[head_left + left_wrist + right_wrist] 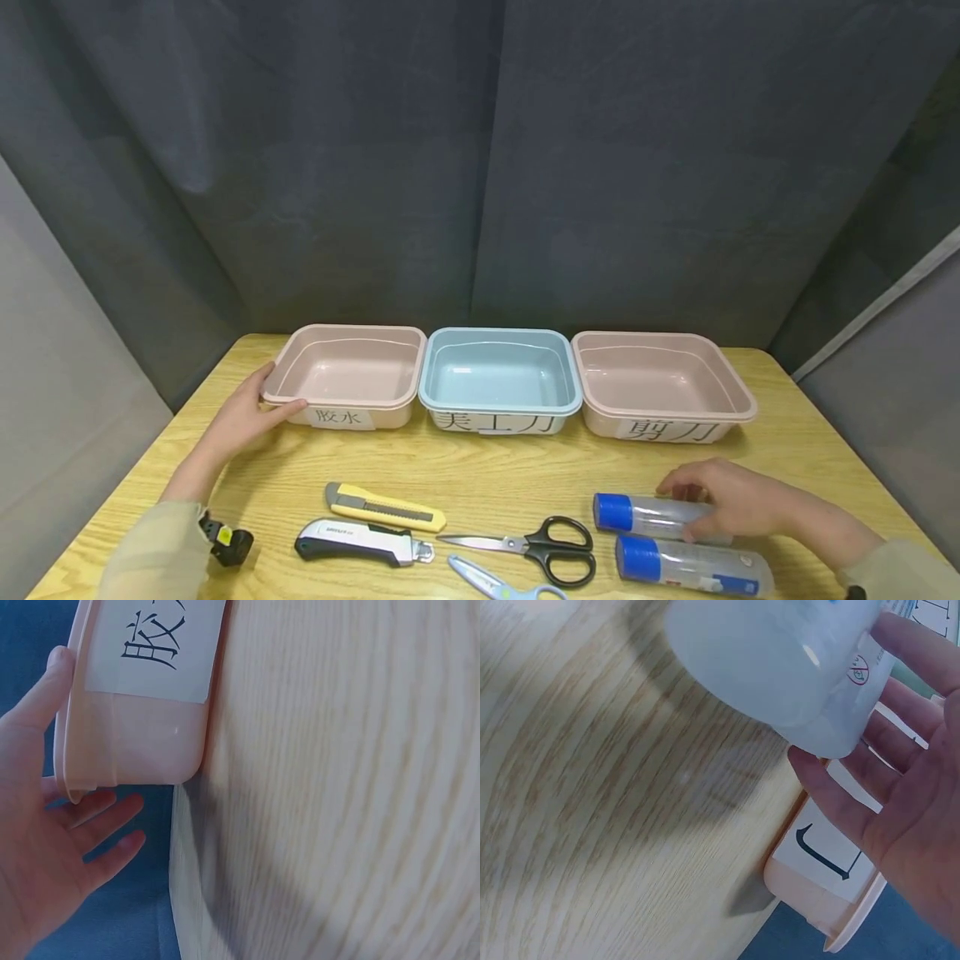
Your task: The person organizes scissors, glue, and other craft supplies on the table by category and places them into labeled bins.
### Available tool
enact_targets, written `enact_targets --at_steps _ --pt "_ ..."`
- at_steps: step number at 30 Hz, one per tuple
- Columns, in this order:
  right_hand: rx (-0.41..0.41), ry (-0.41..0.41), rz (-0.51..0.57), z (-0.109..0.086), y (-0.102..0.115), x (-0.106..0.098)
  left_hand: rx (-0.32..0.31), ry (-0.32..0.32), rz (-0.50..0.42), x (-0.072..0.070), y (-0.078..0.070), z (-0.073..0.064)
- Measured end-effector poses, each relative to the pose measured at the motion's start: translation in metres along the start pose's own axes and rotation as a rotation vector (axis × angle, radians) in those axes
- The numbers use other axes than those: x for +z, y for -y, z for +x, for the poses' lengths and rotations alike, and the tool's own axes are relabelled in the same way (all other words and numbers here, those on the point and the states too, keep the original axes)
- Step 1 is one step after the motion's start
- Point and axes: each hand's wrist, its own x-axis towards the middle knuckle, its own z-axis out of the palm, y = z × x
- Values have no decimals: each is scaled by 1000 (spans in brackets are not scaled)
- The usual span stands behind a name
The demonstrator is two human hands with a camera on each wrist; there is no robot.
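At the left pink bin (pixel 348 417), my left hand (pixel 243 417) touches the front left corner. Its thumb lies along the front rim, and the other fingers extend loosely past the side in the left wrist view. My right hand (pixel 731 496) grips the farther of two clear glue bottles (pixel 652 517) with blue caps, thumb on the near side and fingers over the far side. The bottle lies on its side, partly covered by the hand. Just in front of it lies the second glue bottle (pixel 690 567), its base large in the right wrist view.
A blue bin (pixel 498 423) and another pink bin (pixel 667 427) continue the row, with paper labels on their fronts. Nearer lie a yellow box cutter (pixel 386 507), a black-and-white box cutter (pixel 360 542), black-handled scissors (pixel 555 550) and light-blue scissors (pixel 495 581).
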Motion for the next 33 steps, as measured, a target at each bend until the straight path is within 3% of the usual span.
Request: enact_targets --at_steps 9,13,23,28,33 --pt "-15 53 30 2 1 -1 -18 2 -53 2 2 0" --pt "-32 56 -23 5 6 -4 -26 3 -66 2 1 0" --pt "24 32 -174 21 25 -17 -25 -5 -95 3 2 1" --pt "-12 -6 -251 31 37 -24 -9 -20 -127 5 5 2" --pt "-54 -13 -293 42 50 -29 -36 -28 -157 7 7 0"
